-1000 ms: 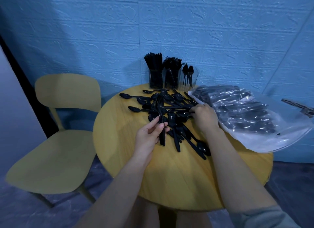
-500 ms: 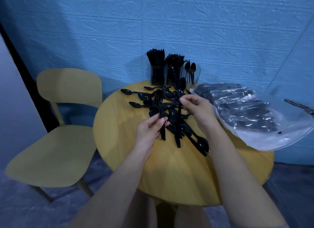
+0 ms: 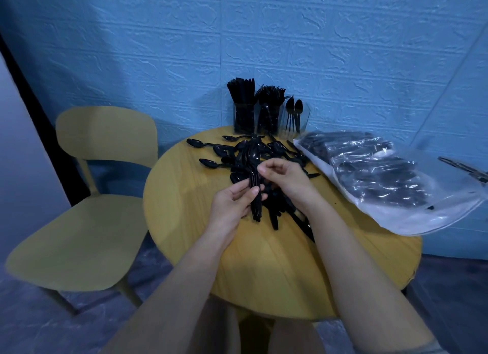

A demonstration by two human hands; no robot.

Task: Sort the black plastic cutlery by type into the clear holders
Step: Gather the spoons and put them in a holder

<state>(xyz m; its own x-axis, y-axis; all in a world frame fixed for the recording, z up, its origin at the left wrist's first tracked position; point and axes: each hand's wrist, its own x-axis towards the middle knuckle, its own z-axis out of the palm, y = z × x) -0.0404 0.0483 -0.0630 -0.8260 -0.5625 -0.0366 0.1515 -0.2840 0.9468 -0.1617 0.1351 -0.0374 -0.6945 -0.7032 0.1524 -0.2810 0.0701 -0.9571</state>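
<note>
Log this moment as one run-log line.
left hand: holds spoon bundle | right hand: adds a spoon to it | holders: knives, forks full, spoons few | pile: on table

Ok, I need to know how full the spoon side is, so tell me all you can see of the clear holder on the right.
The right clear holder is a see-through, thin-walled plastic container that stands upright at the far edge of the round table, against the blue wall. It touches the middle holder on its left. Inside stand only a few black spoons, bowls up, so it is mostly empty. The plastic bag lies close on its right. Neither hand touches it.
</note>
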